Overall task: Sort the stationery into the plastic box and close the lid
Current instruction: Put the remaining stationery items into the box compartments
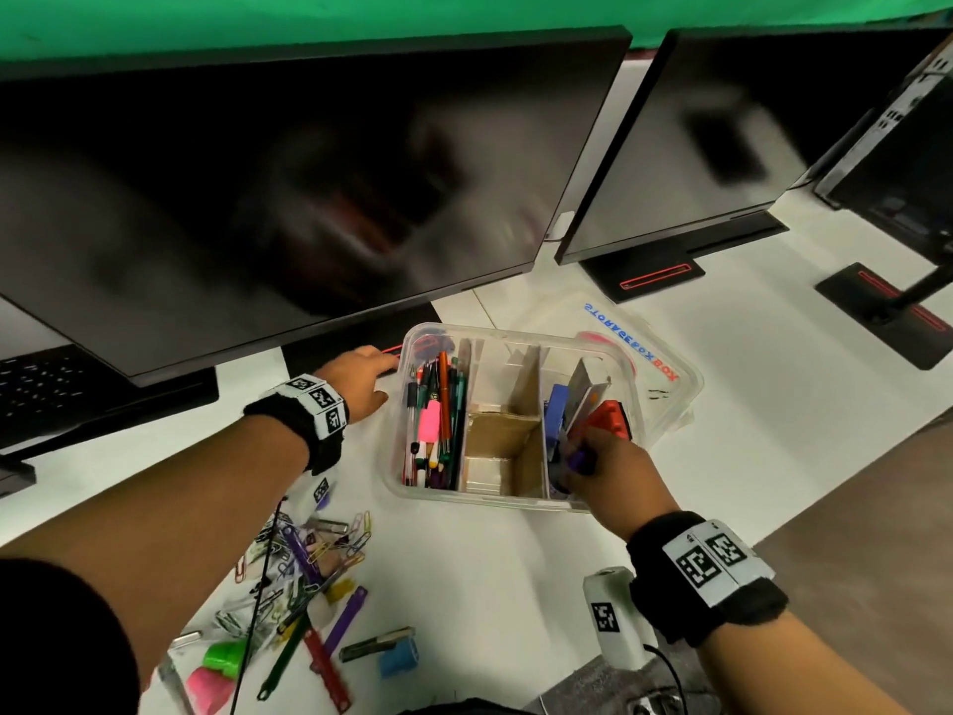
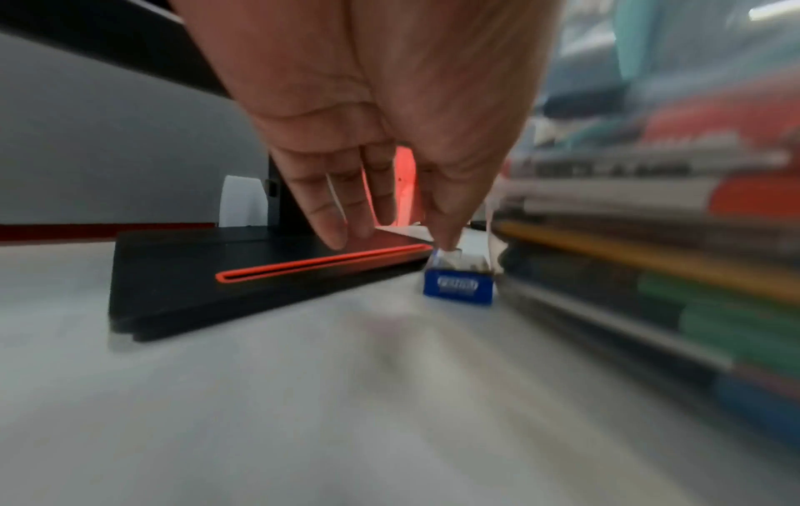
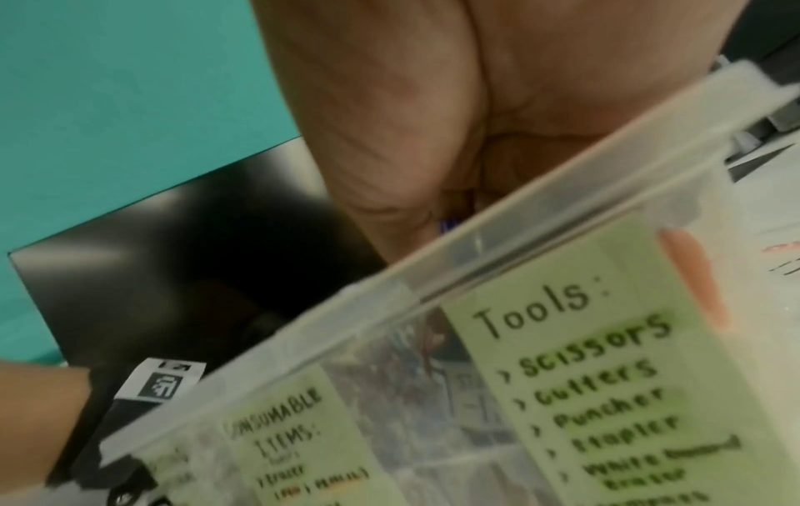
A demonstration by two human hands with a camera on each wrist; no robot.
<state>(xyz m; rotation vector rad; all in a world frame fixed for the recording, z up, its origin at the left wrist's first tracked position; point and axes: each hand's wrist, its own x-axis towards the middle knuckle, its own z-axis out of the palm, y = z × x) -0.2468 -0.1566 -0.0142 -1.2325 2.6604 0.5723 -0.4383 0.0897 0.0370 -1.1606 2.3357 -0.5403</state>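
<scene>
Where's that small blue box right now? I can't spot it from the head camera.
In the left wrist view, the small blue box sits on the white desk, wedged between the monitor base and the plastic box, under the left hand.

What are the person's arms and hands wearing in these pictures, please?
Both forearms are bare. Each wrist carries a black fabric band with a white block printed with square black-and-white code markers: one behind the left hand, one behind the right hand. A thin black cable hangs below the left band. A dark short sleeve edge shows at the left upper arm. No gloves or rings are visible.
</scene>
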